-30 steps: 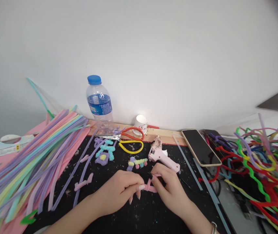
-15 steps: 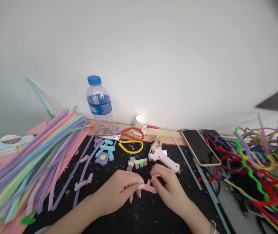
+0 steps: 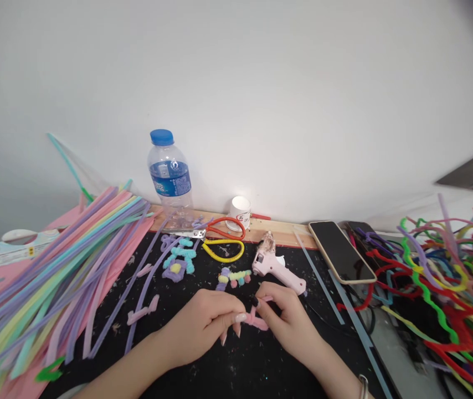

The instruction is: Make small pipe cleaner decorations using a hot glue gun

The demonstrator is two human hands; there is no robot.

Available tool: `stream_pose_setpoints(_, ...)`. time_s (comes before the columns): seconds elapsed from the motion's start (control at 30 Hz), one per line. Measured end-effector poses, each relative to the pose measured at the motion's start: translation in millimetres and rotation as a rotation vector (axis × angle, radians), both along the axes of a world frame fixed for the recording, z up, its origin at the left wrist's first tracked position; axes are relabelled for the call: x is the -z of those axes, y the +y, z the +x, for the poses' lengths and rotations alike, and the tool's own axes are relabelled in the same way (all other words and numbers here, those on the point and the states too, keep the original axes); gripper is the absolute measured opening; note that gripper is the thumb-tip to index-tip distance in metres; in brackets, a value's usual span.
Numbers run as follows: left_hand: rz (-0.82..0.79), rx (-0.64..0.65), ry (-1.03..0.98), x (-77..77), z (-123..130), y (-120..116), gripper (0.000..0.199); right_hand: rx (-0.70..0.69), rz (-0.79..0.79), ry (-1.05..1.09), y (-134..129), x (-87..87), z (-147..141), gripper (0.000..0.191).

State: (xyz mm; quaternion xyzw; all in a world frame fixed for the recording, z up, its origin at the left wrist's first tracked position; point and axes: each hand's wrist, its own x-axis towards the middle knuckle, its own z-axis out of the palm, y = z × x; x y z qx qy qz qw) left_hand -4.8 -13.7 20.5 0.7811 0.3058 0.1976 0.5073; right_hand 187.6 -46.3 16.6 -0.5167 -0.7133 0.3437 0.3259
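A short bent piece of pink pipe cleaner [image 3: 257,321] is pinched between my two hands over the black mat. My left hand [image 3: 209,321] is closed on its left end, thumb and fingertips together. On its upper right part, my right hand [image 3: 284,313] is closed too, with dark nails showing. Just beyond my fingers lies a small pastel figure of coiled pipe cleaner [image 3: 234,277]. A pale pink glue gun [image 3: 278,269] rests behind my right hand. Further left are a purple flower with a yellow centre [image 3: 175,270] and turquoise coiled pieces [image 3: 182,252].
Scissors with red and yellow handles [image 3: 224,257] lie near the back, beside a water bottle [image 3: 170,180] and a white cup [image 3: 240,209]. Pastel pipe cleaners [image 3: 74,266] spread at left. A phone [image 3: 342,252], glue sticks [image 3: 319,277] and tangled bright pipe cleaners [image 3: 448,282] occupy the right.
Hardly anything differs. Both hands keep their pinch on the pink pipe cleaner, and the view has shifted very slightly.
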Motion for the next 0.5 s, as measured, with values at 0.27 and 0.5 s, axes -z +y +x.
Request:
stream_pose_setpoints(0.27,-0.113,-0.077,-0.026,0.5,-1.1,0.3,0.034,0.042,0.123,-0.004,-1.0,0.3,1.6,0.023)
stream_pose_setpoints(0.5,-0.158,-0.177,-0.063,7.3,-0.8,2.2,0.046,0.068,0.309,-0.025,-3.8,0.5,2.9,0.015)
